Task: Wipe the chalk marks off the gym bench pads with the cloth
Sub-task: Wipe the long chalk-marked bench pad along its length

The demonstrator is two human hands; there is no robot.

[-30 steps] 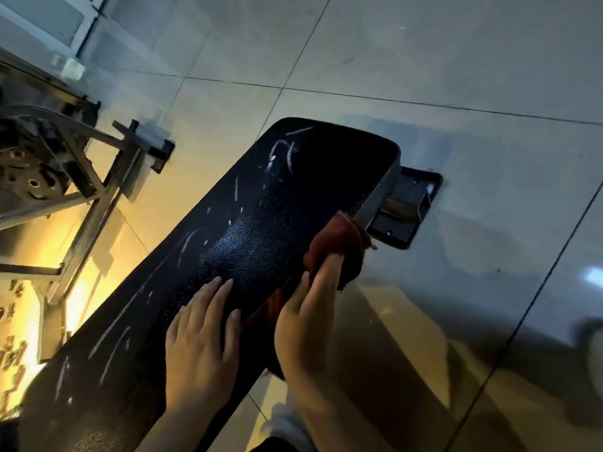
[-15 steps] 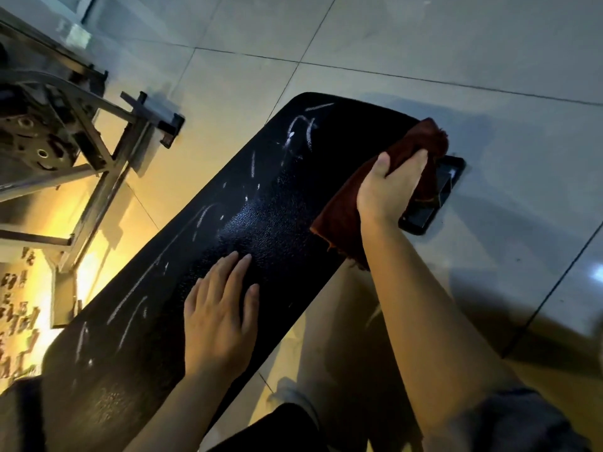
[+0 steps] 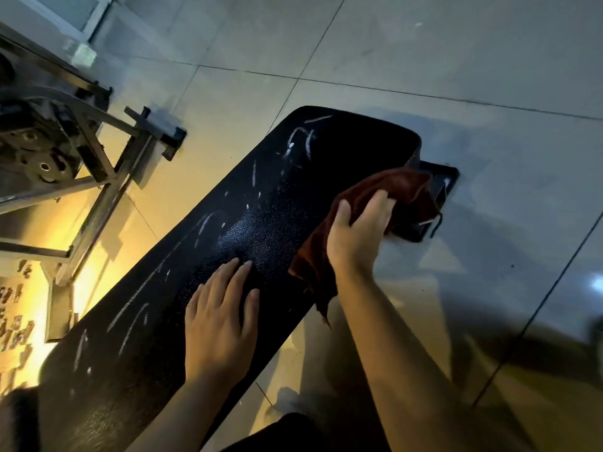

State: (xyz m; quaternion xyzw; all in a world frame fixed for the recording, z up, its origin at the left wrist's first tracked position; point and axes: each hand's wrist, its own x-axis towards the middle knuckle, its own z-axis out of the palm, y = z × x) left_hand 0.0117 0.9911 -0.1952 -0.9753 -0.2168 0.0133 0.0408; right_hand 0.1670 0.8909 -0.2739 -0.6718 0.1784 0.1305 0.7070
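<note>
At the pad's [image 3: 287, 216] right edge my right hand [image 3: 355, 236] grips the bunched cloth [image 3: 391, 194]; my left hand [image 3: 218, 324] rests spread flat. Next, I'd sweep left across the chalk marks [image 3: 300, 141].

pad top [image 3: 277, 223]: open | left: metal frame [image 3: 107, 177] | right: bare floor [image 3: 489, 93]

Black bench pad [image 3: 261, 230] chalk-streaked, dark red cloth [image 3: 385, 197] bunched at its right edge
</note>
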